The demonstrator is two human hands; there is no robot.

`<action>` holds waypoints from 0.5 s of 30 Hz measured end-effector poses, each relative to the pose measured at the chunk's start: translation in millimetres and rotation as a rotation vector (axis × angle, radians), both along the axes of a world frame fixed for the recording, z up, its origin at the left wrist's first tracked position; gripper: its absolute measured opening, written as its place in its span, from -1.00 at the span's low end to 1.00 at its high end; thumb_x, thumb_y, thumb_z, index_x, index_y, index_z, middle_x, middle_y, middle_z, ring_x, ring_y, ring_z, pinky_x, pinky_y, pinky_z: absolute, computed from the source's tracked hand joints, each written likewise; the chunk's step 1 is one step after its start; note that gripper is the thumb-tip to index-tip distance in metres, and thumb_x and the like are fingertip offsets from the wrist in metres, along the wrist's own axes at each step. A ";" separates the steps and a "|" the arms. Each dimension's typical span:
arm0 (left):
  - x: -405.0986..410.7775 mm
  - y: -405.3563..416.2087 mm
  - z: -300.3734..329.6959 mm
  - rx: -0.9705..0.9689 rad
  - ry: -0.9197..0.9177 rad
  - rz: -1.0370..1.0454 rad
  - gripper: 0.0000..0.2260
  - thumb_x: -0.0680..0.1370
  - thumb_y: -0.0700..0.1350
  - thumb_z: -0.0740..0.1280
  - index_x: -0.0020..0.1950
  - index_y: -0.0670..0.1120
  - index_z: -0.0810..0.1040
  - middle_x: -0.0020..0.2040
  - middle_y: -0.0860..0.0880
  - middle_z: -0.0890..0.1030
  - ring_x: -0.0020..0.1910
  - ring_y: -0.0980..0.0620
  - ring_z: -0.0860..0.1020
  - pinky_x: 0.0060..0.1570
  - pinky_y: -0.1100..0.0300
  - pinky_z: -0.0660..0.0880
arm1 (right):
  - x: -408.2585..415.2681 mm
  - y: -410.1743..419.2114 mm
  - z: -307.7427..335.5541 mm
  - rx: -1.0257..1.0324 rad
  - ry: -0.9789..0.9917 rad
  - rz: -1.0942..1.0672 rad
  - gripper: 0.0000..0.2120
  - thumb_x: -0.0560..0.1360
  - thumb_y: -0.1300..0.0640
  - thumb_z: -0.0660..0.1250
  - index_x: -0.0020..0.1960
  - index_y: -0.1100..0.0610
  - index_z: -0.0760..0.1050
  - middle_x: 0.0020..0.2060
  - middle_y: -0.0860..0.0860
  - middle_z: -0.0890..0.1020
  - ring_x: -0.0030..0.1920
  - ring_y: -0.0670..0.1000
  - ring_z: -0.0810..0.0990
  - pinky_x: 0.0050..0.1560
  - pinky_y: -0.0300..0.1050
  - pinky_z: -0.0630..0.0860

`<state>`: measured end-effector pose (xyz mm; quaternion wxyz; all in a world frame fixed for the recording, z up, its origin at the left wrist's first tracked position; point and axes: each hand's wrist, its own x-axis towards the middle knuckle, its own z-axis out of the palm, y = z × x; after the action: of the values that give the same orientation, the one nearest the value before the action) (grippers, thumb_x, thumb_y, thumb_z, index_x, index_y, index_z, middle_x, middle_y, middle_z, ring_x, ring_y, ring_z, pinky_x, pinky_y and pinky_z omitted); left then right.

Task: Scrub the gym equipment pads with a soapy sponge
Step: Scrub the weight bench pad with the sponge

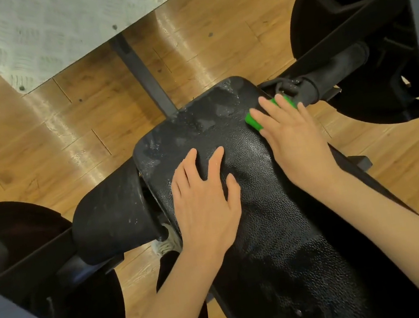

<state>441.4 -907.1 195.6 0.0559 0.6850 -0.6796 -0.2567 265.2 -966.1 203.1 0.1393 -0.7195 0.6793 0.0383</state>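
Black pebbled vinyl covers the one bench pad (248, 180), wet and streaked with suds toward its far edge. Two round roller pads flank it, the left roller (112, 216) and the right roller (338, 73). The left hand (204, 201) rests flat mid-pad, fingers spread and holding nothing. At the far right edge, the right hand (293, 139) presses one green sponge (254, 120) under straight fingers.

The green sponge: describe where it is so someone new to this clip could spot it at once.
Start at the long black bench pad running up the middle. At its far right edge, the right hand presses flat on the sponge. It is the only bright green thing among black pads and brown floor.
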 end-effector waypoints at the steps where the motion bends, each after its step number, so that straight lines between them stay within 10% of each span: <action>1: 1.1 -2.5 -1.0 -0.003 0.004 -0.006 -0.53 0.60 0.12 0.02 0.49 0.09 0.36 0.46 -0.14 0.34 0.41 -0.13 0.30 0.36 -0.08 0.32 | 1.7 -8.2 -3.3 0.009 0.004 0.004 -0.61 0.65 0.17 0.11 0.47 0.10 0.33 0.48 0.07 0.31 0.52 0.15 0.16 0.48 0.20 0.06; 15: 1.7 -3.2 -1.6 0.024 0.085 0.058 -0.56 0.59 0.14 0.10 0.47 0.17 0.35 0.46 -0.05 0.30 0.44 -0.06 0.24 0.40 -0.08 0.29 | 16.0 -17.9 -10.3 0.034 -0.046 0.102 -0.60 0.62 0.20 0.18 0.46 0.09 0.35 0.47 0.08 0.34 0.52 0.16 0.17 0.47 0.26 0.03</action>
<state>443.1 -910.3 194.0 0.0837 0.6935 -0.6534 -0.2919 281.2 -983.9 192.8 0.1652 -0.7514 0.6375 0.0404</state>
